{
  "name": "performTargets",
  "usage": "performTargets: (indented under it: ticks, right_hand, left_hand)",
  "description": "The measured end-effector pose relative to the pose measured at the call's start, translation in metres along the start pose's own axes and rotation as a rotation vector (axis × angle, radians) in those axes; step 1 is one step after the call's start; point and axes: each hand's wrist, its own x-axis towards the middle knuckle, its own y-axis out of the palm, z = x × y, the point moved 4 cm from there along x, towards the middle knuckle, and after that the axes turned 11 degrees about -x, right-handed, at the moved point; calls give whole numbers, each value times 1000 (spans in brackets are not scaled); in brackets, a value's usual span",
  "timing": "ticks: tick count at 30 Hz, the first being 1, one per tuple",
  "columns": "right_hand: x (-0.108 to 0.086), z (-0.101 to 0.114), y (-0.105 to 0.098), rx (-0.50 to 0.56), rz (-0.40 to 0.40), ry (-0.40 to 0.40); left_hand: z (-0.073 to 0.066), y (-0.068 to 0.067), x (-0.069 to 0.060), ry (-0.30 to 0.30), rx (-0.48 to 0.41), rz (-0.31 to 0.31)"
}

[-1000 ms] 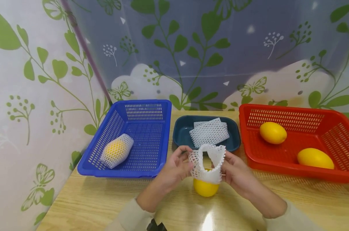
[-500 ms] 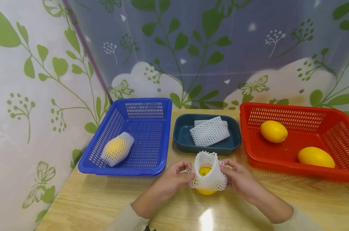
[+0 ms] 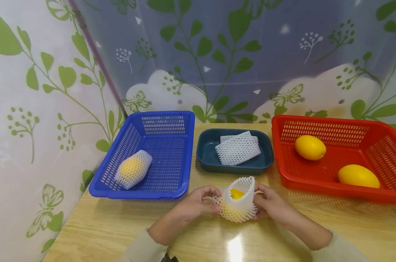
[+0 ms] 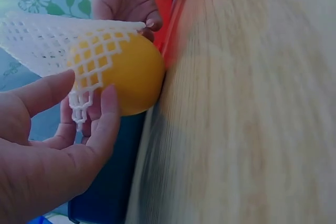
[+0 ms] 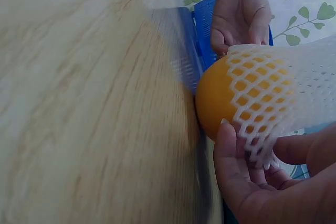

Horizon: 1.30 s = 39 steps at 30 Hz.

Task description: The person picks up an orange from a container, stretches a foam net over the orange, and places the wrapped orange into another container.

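A yellow oval fruit point(image 4: 144, 74) stands on end on the wooden table, partly covered by a white foam net sleeve point(image 3: 240, 211). The sleeve's upper end gapes, and the fruit's top shows inside it. On the left, my left hand point(image 3: 198, 205) pinches the sleeve's flared lower edge between thumb and fingers. My right hand point(image 3: 271, 205) grips that edge on the opposite side, its fingertips partly behind the net. Both wrist views show the fruit's lower part bare below the mesh.
Behind the hands lies a dark teal tray point(image 3: 206, 168) with flat foam nets point(image 3: 238, 149). A blue basket point(image 3: 166, 194) at left holds a net-covered fruit point(image 3: 132, 169). Two bare yellow fruits point(image 3: 311, 147) lie in the red basket point(image 3: 332, 190) at right.
Both hands have moved down and spread the foam net over the fruit. The net now covers much more of it, and the fruit's top has come up inside the sleeve.
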Motion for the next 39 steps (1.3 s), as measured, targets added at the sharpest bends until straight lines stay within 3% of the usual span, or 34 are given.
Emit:
performTargets:
  ticks: [7,11,20,24,30,34,39]
  right_hand:
    - [1,1,1,-5,-7,-6]
    - [0,0,0,43,-2,13]
    - [1,0,2,97,98,30]
    - [0,-2,4,107,119,29]
    - [-1,-5,7,183,174,-6]
    - [-1,-2,7,269,199,-18]
    - [1,11,5,314,175,-67]
  left_hand:
    - [1,-3,1,-43,66,-50]
    - [0,-3,1,-41,101,-38]
    - [3,-3,3,-43,124,-33]
    - [5,-2,4,-42,96,-8]
    - [7,1,5,-42,-13,40]
    - [1,7,6,-23,-47,40]
    - [-13,15,9,18,-81,54]
